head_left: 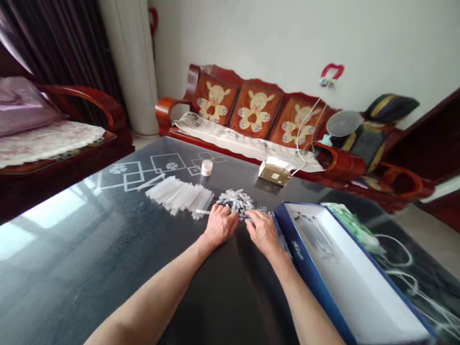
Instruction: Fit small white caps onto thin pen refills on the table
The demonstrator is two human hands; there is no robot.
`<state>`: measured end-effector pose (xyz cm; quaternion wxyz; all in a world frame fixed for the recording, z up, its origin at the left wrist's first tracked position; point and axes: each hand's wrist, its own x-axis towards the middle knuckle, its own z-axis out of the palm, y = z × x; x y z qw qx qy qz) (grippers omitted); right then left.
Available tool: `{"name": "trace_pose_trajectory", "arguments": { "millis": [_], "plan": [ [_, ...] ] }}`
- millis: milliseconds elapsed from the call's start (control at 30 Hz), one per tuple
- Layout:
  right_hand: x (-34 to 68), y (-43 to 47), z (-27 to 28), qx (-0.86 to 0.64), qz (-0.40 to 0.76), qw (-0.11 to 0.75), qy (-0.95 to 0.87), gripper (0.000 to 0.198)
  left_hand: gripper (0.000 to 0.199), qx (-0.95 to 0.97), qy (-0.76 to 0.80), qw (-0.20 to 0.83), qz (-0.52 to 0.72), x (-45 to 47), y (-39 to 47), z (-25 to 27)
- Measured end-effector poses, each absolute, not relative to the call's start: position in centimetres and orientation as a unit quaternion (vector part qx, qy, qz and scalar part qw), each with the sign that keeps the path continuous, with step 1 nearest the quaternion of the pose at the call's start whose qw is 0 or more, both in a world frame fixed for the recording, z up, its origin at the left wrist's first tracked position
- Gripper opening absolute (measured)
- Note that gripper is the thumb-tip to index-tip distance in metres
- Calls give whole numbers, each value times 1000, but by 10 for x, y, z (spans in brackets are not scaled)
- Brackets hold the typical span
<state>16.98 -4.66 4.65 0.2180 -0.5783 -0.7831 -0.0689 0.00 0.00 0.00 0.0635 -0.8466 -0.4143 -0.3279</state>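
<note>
**Slim whitish plastic tube [202, 212] held in front of a loose heap of small parts**

The tube is gripped in the left hand [221, 224], the fingers closed around it and one end left jutting out toward the tube pile. A thin dark piece [244, 216] is pinched in the narrowed fingertips of the right hand [263, 231]; whether it is joined to the tube cannot be told. Just beyond the hands, a heap of short white and dark pieces [235, 199] is spread, and beside it a pile of long translucent white tubes [181, 194] is laid out. Near the right forearm, a long blue box with a white interior [354, 287] is placed, with slender clear items [318, 235] held inside. Farther back on the glossy black table [108, 268], a small white round tub [207, 167] and a brown tissue box [273, 173] are set apart.
</note>
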Motion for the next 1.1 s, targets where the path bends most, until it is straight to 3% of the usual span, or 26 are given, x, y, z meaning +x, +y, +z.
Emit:
{"name": "trace_pose_trajectory", "arguments": {
  "millis": [167, 567, 800, 967, 1100],
  "plan": [
    [161, -51, 40, -621, -31, 184, -761, 19, 29, -858, -392, 61, -327, 0, -2, 0],
    [212, -49, 57, -826, -17, -30, -562, 24, 27, -851, -345, 80, -387, 1, -1, 7],
    [221, -41, 58, -841, -1, -33, -540, 34, 23, -826, -301, 83, -469, 4, -20, 46],
    [223, -38, 59, -846, 3, -21, -533, 34, 19, -742, -342, -68, -573, -1, -6, 48],
    [213, -38, 55, -807, -25, 100, -582, 26, 13, -671, -393, -184, -602, -7, 1, 43]
  ]
}}
